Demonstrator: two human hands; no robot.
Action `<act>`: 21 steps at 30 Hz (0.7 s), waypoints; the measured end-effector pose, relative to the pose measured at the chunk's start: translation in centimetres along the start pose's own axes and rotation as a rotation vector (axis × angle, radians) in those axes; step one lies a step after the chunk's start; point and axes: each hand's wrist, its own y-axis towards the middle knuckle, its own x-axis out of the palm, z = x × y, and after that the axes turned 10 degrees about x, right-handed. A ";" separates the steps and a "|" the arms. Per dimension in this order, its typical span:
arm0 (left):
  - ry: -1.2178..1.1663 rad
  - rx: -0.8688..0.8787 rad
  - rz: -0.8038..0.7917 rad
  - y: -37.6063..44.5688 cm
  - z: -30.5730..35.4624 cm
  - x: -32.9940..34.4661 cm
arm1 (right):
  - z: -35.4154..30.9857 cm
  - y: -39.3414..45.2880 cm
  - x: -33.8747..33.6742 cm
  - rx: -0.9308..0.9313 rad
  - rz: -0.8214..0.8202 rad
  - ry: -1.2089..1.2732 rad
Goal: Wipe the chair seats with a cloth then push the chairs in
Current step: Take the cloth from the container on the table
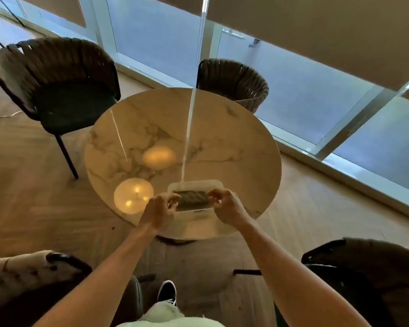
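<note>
A dark folded cloth [193, 198] lies in a shallow white container [196, 184] at the near edge of the round marble table [222, 142]. My left hand [159, 211] has its fingers curled at the cloth's left end, and my right hand [227, 207] pinches its right end. Around the table stand dark woven chairs. The far left chair [57, 90] is pulled out with its seat exposed. A far chair [234, 83] is tucked against the table. One near chair [26, 279] is at bottom left and another [368, 279] at bottom right.
Tall windows with half-lowered blinds [316, 31] run along the far side. The floor is light herringbone wood [33, 197]. My shoe [167, 291] and pale trouser leg show between the two near chairs. A thin cord [3, 117] lies on the floor at left.
</note>
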 end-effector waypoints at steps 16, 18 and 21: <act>0.610 0.030 -0.536 8.8 -1.8 2.8 | -0.4 8.9 4.8 0.196 -0.205 -0.385; 0.597 0.039 -0.553 9.1 -1.6 2.6 | -0.5 8.8 4.4 0.197 -0.208 -0.353; 0.497 0.052 -0.516 9.4 -1.3 1.7 | -1.0 7.7 2.9 0.124 -0.170 -0.199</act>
